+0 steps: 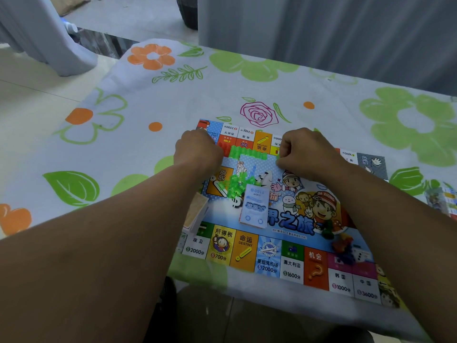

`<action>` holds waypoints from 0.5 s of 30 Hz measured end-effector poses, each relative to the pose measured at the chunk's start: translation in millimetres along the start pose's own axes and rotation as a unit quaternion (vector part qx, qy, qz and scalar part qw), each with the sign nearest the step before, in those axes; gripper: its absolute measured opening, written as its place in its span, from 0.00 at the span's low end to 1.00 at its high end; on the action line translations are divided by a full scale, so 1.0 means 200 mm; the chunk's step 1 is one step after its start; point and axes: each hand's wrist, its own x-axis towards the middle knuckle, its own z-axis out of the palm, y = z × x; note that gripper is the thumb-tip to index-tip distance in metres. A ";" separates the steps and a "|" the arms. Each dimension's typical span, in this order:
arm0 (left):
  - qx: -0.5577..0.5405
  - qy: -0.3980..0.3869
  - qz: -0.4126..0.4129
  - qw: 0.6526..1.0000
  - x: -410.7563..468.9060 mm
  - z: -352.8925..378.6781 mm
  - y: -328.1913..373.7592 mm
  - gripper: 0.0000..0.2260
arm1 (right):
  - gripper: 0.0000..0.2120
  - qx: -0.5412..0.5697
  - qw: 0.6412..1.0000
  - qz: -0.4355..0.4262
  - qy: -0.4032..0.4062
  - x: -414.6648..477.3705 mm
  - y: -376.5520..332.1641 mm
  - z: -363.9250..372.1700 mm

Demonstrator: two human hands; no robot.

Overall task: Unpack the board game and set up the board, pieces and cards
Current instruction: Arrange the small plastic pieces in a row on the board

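A colourful paper game board lies flat on the flowered tablecloth. Along its far inner edge stands a row of green plastic houses. My left hand is curled at the row's left end; its fingertips are hidden. My right hand is curled at the row's right end and pinches a small green house. A loose heap of green houses lies mid-board beside a blue card stack. A tan card stack sits on the board's left edge. Coloured pawns and a white die lie at the right.
The table with its flowered cloth reaches far beyond the board on the left and at the back. Grey curtains hang behind it. A printed box or sheet shows at the right edge. The near table edge is just below the board.
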 end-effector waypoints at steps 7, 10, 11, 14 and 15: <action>-0.001 0.001 -0.001 1.000 0.00 0.00 0.00 0.12 | 0.10 0.038 0.999 0.009 -0.032 0.01 -0.02 -0.03; -0.002 0.002 0.000 1.000 0.00 0.00 0.00 0.11 | 0.11 0.040 0.999 -0.009 -0.016 0.03 -0.03 -0.02; -0.002 0.002 0.000 1.000 0.00 0.00 0.00 0.11 | 0.12 0.039 0.999 -0.014 -0.014 0.03 -0.04 -0.01; -0.004 0.002 -0.002 1.000 0.00 0.00 0.00 0.11 | 0.13 0.039 0.999 -0.020 -0.003 0.04 -0.06 0.04; -0.004 0.002 -0.003 1.000 0.00 0.00 0.00 0.12 | 0.13 0.037 0.999 -0.023 -0.002 0.04 -0.06 0.05</action>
